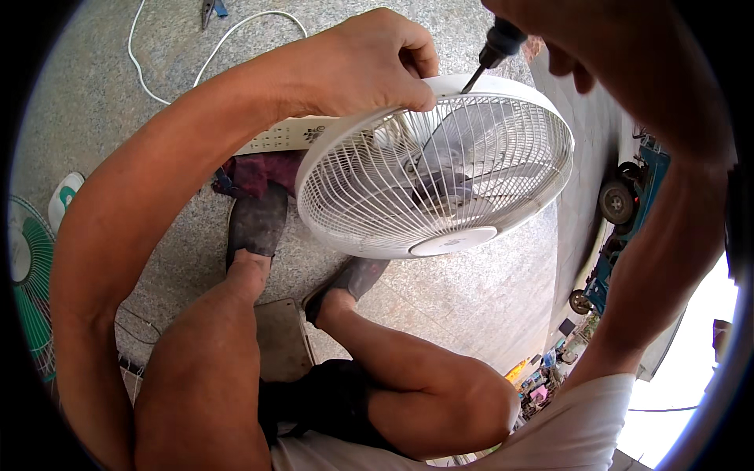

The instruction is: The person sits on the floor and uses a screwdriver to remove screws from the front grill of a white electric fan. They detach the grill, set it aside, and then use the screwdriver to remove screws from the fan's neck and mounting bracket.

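A white fan head [510,165] with a wire grille and grey blades is tilted in front of me, above my feet. My left hand [377,67] is closed on its upper plastic rim, thumb over the front edge. At the upper right my right hand [573,43] grips a dark-handled screwdriver [499,43], whose metal tip meets the top of the rim just right of my left hand. A round white badge [452,239] sits low on the grille.
Behind the fan are a white power strip [263,135] and a maroon cloth [255,174]. Pliers [207,12] and white cable lie on the speckled floor [181,212]. A green-bladed fan [27,290] stands left. A wheeled teal vehicle [628,212] and clutter are at right.
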Demonstrator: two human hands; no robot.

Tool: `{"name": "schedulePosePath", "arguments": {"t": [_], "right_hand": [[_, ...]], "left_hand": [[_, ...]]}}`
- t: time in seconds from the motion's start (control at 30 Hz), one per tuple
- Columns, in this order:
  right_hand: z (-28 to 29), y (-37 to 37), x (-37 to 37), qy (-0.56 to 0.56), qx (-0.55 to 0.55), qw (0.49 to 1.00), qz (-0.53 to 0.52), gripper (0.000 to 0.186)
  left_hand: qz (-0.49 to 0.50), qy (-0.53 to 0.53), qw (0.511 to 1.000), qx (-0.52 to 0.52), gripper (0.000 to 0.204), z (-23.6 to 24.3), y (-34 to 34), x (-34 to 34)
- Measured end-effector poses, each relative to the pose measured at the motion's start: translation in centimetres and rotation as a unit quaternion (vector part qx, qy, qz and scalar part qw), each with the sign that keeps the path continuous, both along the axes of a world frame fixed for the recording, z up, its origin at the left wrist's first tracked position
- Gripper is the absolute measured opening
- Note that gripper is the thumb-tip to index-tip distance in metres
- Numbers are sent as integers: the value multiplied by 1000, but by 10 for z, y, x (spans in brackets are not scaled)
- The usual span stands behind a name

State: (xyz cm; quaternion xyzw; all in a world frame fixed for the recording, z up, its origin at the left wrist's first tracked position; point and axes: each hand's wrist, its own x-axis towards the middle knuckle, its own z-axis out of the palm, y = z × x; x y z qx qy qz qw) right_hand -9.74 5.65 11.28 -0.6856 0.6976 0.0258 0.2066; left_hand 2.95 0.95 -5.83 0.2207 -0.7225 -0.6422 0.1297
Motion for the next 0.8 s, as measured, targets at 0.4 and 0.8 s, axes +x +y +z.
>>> {"name": "schedulePosePath", "arguments": {"t": [0.4, 0.8], "right_hand": [[-8, 0, 3, 29, -30, 999, 20, 12], [-51, 106, 7, 20, -316, 945, 87, 21]], "left_hand": [[12, -5, 1000, 15, 19, -4, 2, 4], [52, 20, 998, -5, 16, -7, 12, 4]]}}
